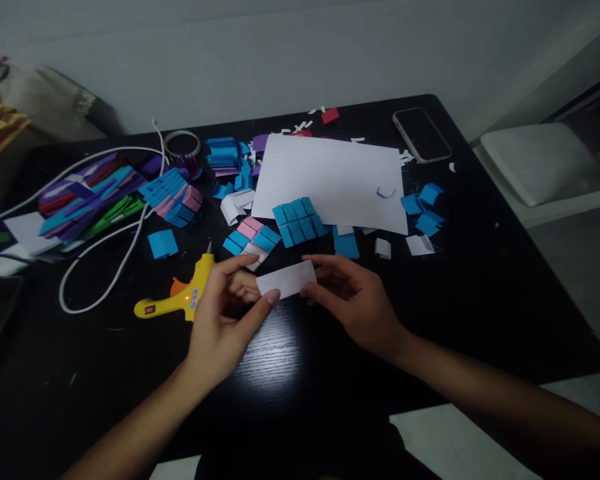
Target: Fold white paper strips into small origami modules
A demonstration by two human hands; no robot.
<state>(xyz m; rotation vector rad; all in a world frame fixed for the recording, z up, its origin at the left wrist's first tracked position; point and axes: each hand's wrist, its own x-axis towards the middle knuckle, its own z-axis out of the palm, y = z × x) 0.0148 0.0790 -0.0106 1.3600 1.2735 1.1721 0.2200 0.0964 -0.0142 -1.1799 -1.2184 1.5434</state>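
A small white paper strip [287, 279] is held between both hands just above the black table [480, 300]. My left hand [225, 313] pinches its left end with thumb and fingers. My right hand [353, 297] pinches its right end. Just left of my left hand lies a yellow glue gun [177, 299] with a lit orange lamp. Beyond the strip sit folded blue paper squares [300, 221] and a pink and blue cluster [253, 237].
A large white sheet [333, 180] lies mid-table, a phone [421, 135] face down at the back right. Piles of folded coloured paper [93, 193] and a white cable [105, 267] fill the left. More blue pieces [425, 210] lie right. A white stool [535, 160] stands beyond the table.
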